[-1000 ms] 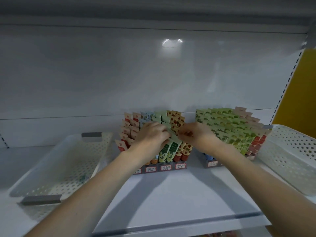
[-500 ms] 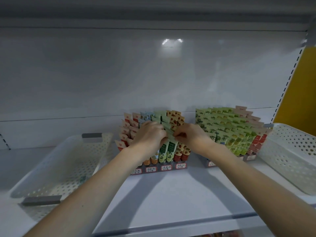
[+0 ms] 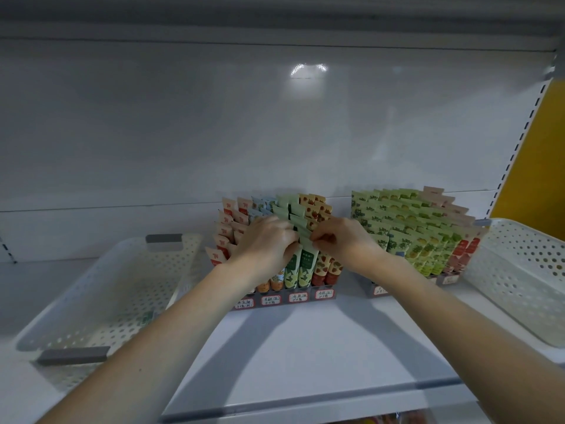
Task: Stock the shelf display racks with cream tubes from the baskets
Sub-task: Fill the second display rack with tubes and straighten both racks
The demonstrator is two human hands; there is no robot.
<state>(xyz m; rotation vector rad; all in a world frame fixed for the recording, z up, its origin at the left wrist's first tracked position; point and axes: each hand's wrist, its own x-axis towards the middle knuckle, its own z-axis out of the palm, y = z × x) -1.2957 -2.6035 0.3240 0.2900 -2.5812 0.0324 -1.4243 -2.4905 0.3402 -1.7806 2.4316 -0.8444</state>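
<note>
stocking looks to be at the seating step. both hands meet over the left rack, at its green column. the right hand pinches the flat crimped top of a green tube between thumb and forefinger. the left hand curls its fingers against the same tube from the other side, so both seem clamped on it. the tube stands cap down at the front of its column, just behind the price labels, touching the strawberry-print tubes on its right.

the right rack looks packed in every row, and the left rack has few gaps in view, so the job seems close to done.

next, i judge, the tube needs a straight push down until its top steps evenly below the row behind, without tipping its neighbours. then both hands let go and 1 goes back for stock. the left basket on the shelf shows only a small greenish thing on its floor, too blurred to name. the wall of the right basket hides what is inside, so a look into it comes first.
</note>
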